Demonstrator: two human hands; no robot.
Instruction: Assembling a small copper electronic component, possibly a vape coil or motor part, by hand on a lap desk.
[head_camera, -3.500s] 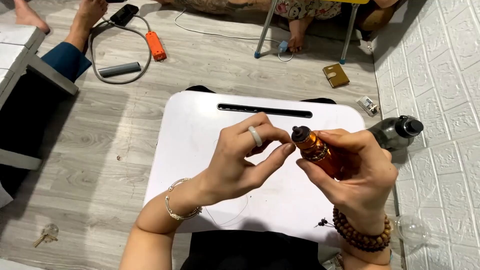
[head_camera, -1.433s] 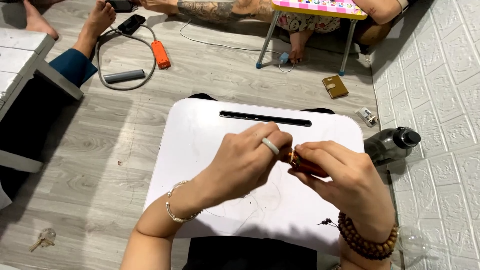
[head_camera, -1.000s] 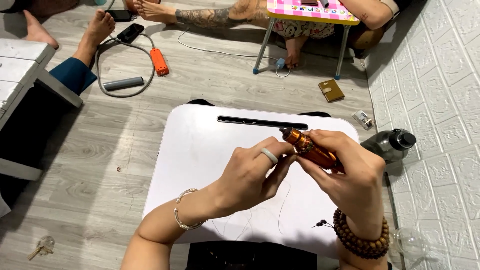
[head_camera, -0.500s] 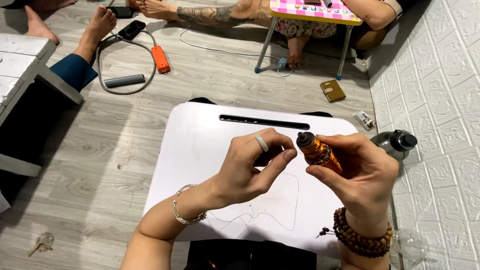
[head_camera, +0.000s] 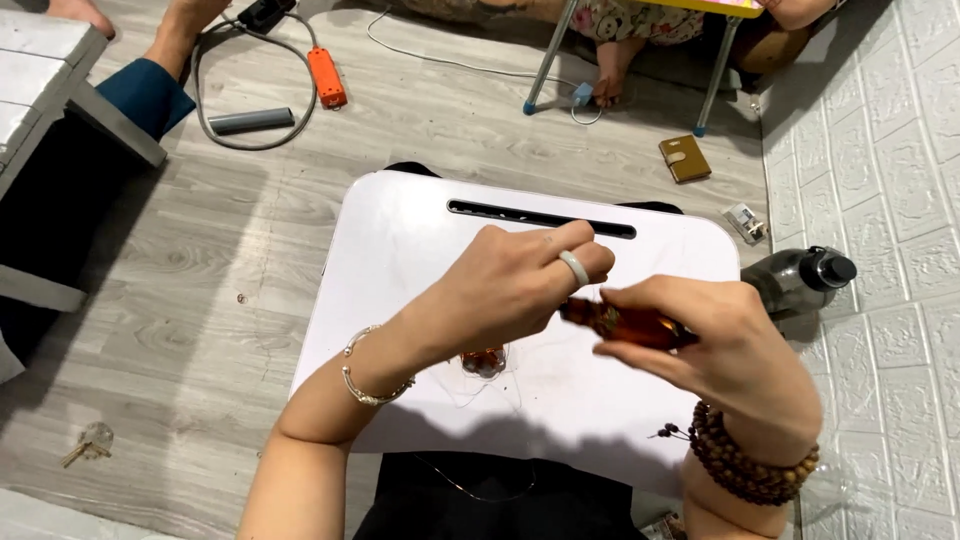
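Right now the right hand (head_camera: 730, 350) is clamped around a small amber bottle (head_camera: 625, 323), holding it nearly level above the white worktop (head_camera: 400, 260). Its left hand (head_camera: 510, 290), wearing a pale ring, pinches at the bottle's neck end, fingers closed there. Below them a small dark red object (head_camera: 484, 361) lies on the worktop among thin thread. A dark plastic bottle (head_camera: 800, 280) stands just beside the worktop's right edge.

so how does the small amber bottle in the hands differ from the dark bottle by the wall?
The small amber bottle is translucent orange-brown; the dark grey bottle with a black cap is much darker. The amber bottle is held above the white lap table by the right hand, with the left hand at its neck; the dark bottle lies untouched on the floor. The amber one looks clearly smaller. Both lie roughly sideways.
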